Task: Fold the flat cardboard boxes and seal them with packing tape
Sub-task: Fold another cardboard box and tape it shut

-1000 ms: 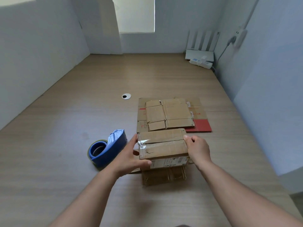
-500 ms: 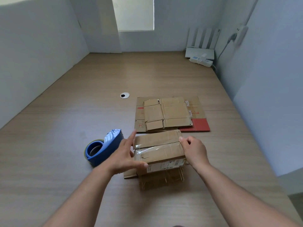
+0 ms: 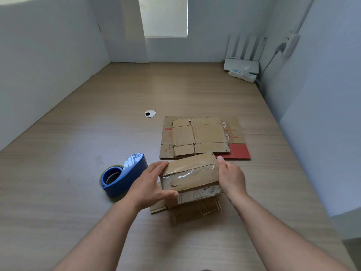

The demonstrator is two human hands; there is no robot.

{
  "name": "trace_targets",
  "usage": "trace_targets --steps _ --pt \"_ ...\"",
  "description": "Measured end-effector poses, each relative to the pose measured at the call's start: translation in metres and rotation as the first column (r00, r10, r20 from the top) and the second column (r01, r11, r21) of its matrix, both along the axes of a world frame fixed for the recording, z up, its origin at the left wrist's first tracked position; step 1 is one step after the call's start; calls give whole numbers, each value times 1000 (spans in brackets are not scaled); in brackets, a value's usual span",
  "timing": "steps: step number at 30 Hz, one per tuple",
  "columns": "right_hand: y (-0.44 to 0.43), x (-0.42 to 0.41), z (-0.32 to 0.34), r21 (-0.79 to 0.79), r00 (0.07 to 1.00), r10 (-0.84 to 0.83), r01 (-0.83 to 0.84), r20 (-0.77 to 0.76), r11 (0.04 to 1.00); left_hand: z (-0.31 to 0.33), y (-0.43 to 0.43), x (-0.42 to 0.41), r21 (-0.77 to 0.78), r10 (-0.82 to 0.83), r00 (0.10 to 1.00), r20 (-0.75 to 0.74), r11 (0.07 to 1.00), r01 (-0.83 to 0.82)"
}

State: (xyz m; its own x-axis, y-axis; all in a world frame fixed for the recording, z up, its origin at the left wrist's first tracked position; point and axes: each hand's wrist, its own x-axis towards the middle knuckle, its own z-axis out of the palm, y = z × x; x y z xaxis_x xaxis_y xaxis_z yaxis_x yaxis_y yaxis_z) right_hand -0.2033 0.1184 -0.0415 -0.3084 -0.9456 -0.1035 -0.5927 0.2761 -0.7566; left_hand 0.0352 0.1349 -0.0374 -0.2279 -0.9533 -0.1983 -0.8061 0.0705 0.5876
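Observation:
A small folded cardboard box (image 3: pixel 192 176) with clear tape across its top and a white label on its near face sits on the wooden table, tilted a little. My left hand (image 3: pixel 150 184) presses against its left end, fingers spread over the corner. My right hand (image 3: pixel 231 178) grips its right end with the thumb on top. A loose flap sticks out under the box at the left. Behind it lie flat cardboard boxes (image 3: pixel 203 136), one stacked on another with a red panel. A blue tape dispenser (image 3: pixel 124 176) rests on the table just left of my left hand.
A round cable grommet (image 3: pixel 150 113) sits in the table beyond the flat boxes. At the far right corner stand a white router (image 3: pixel 243 53) and a power strip (image 3: pixel 242 73), with a wall plug above. White partition walls enclose the table (image 3: pixel 78 153) on three sides.
The box has been turned and tilted between my hands, its left end coming toward me. My left hand slid from the near corner to spread over the left end.

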Motion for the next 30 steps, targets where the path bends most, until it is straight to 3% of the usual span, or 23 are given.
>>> trace_targets --steps 2,7,10,13,18,24,26,27,29,30 --pt "-1 1 1 45 1000 15 -14 -13 999 -3 5 0 15 8 1000 -12 1000 -8" --pt "-5 7 -1 148 970 78 -44 -231 988 -6 13 -4 94 60 980 -187 995 -43" --pt "-2 8 -1 143 971 48 -14 -235 990 -1 17 -11 128 123 956 -267 988 -91" --pt "0 10 -2 135 971 35 -3 -236 991 2 15 -31 73 291 900 -324 956 -283" --pt "1 9 -6 119 963 70 -40 -261 992 -11 10 -51 -54 462 851 -251 871 -488" --pt "2 7 -7 79 968 103 -87 -227 993 -16 16 -56 38 545 738 -397 813 -581" --pt "2 5 -5 100 960 130 -108 -247 989 -13 16 -64 41 592 743 -313 790 -612" --pt "1 4 -4 114 953 144 -117 -266 987 -11 15 -69 -2 621 768 -158 778 -629" --pt "1 3 -1 135 942 166 -131 -290 982 -5 13 -82 -186 652 735 187 758 -625" --pt "1 2 -1 139 939 173 -137 -296 981 -3 11 -86 -281 653 707 270 756 -591"
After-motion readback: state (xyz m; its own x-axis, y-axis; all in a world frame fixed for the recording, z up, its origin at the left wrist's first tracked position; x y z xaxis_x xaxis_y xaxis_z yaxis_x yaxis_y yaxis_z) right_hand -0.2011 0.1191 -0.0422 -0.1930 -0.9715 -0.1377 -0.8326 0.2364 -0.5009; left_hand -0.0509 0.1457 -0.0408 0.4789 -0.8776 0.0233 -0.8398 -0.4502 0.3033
